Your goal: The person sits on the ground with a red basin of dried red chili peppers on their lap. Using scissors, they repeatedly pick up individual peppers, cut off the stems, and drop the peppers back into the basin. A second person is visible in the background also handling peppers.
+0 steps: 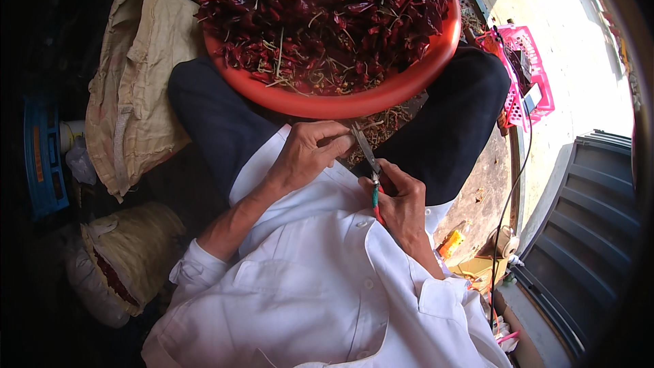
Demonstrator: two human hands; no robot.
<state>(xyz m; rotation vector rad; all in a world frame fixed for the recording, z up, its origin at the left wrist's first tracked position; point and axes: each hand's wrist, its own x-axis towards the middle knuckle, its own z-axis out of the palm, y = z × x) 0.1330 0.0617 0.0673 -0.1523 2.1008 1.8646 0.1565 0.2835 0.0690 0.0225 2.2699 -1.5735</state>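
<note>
My right hand (pixel 403 199) grips scissors (pixel 366 148) with metal blades and handles coloured red and green. The blades point up and left, slightly parted near the tips. My left hand (pixel 317 151) is just left of them, its thumb and fingers drawn together beside the blades. Whether something small is pinched there is hidden. A pale dried stem (pixel 372 125) shows beside the blade tips. Beyond both hands, an orange-red plastic basin (pixel 327 105) rests between my knees, heaped with dried red chillies (pixel 327 25) and loose stems. Cut stems (pixel 391 122) lie below its near rim.
At left stand a large cloth sack (pixel 153 61) and a smaller sack (pixel 138 245) with red contents. A blue plastic crate (pixel 45 158) is farther left. On the right are a pink basket (pixel 541 87), a black cable (pixel 513 199), a bottle (pixel 452 243) and a dark ribbed metal panel (pixel 592 235).
</note>
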